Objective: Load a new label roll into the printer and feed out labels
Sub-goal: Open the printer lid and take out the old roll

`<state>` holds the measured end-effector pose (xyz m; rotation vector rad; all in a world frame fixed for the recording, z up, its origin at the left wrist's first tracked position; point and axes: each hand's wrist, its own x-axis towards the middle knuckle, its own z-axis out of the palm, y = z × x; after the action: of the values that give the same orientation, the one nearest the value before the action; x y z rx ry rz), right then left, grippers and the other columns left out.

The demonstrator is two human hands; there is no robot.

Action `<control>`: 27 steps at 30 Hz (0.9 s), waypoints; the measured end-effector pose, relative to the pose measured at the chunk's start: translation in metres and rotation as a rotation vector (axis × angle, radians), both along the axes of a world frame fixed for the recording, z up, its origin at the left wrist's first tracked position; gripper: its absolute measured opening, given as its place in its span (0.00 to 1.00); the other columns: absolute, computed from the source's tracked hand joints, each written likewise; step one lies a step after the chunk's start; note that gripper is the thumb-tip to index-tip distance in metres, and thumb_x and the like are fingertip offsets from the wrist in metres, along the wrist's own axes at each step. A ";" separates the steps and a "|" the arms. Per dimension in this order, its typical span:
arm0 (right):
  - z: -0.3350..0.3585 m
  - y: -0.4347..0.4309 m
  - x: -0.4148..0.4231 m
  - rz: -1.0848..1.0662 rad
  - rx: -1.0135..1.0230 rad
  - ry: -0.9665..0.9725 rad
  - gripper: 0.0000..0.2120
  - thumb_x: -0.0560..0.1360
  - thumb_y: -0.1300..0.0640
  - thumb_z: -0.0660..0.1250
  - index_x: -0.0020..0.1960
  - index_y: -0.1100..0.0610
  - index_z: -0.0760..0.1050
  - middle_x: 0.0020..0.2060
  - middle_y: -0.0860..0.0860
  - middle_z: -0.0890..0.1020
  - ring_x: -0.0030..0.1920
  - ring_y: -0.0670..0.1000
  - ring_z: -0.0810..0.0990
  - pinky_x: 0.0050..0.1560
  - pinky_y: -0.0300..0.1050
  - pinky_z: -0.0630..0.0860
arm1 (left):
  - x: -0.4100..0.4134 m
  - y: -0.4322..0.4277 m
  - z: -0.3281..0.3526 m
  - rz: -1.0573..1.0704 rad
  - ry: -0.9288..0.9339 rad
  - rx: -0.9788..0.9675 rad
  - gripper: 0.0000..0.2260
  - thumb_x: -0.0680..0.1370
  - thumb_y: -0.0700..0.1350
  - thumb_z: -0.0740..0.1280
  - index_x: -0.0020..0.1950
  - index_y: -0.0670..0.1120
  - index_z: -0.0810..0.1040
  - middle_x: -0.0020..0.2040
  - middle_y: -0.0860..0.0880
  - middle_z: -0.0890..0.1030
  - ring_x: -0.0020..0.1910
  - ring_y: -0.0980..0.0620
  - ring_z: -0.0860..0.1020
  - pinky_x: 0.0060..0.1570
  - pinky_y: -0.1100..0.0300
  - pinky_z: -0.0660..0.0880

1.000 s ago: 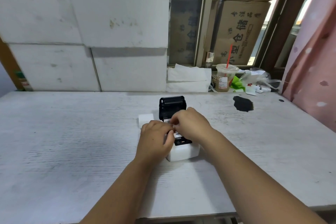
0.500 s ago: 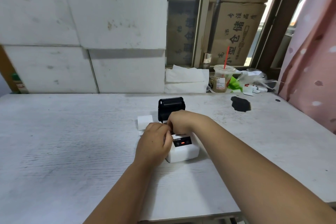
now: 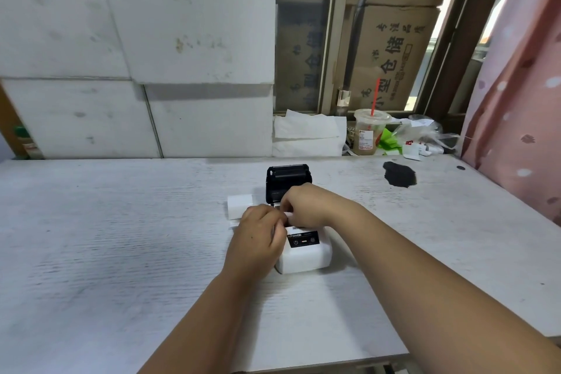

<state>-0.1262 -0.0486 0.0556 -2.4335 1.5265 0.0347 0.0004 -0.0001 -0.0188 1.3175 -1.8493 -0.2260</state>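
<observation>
- The white label printer sits on the pale table, its black lid standing open just beyond both hands.
- The left hand is curled at the printer's left side, fingertips meeting the right hand's.
- The right hand is bent over the open bay, pinching a white label strip between the two hands.
- A white label roll lies just beyond the left hand, beside the printer.

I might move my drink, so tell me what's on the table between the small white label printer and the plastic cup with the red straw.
In the head view, only bare white table lies between the white printer, its black lid open, and the cup.
</observation>
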 end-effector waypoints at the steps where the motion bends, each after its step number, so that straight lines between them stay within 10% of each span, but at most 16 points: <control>1: -0.001 0.000 -0.001 -0.014 -0.020 -0.020 0.07 0.74 0.56 0.62 0.44 0.56 0.78 0.37 0.51 0.78 0.41 0.53 0.76 0.41 0.45 0.73 | 0.000 0.000 0.000 -0.001 0.002 0.004 0.19 0.72 0.50 0.50 0.44 0.45 0.79 0.45 0.51 0.78 0.49 0.52 0.72 0.48 0.63 0.67; 16: -0.036 0.012 -0.027 -0.455 -0.261 -0.965 0.07 0.74 0.54 0.65 0.50 0.51 0.79 0.41 0.46 0.82 0.42 0.46 0.79 0.41 0.38 0.73 | 0.000 0.001 0.002 -0.029 -0.005 0.038 0.19 0.76 0.52 0.53 0.61 0.51 0.76 0.52 0.55 0.75 0.56 0.55 0.68 0.53 0.65 0.62; 21: -0.054 0.007 -0.041 -0.552 -0.376 -0.876 0.10 0.76 0.59 0.63 0.55 0.53 0.79 0.51 0.50 0.77 0.47 0.46 0.75 0.41 0.26 0.66 | -0.001 0.002 0.003 -0.027 0.023 0.051 0.16 0.75 0.50 0.56 0.60 0.49 0.74 0.53 0.55 0.75 0.57 0.55 0.68 0.53 0.64 0.63; 27: -0.075 -0.002 -0.064 -0.604 -0.380 -0.583 0.13 0.76 0.64 0.60 0.57 0.58 0.80 0.58 0.56 0.73 0.62 0.56 0.69 0.57 0.40 0.68 | 0.000 0.000 0.001 -0.044 0.055 0.066 0.08 0.78 0.46 0.60 0.55 0.49 0.76 0.52 0.55 0.75 0.55 0.56 0.69 0.53 0.63 0.64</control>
<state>-0.1900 -0.0505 -0.0195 -1.8332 1.9915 -1.0568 0.0006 0.0002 -0.0173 1.3029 -1.8402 -0.3458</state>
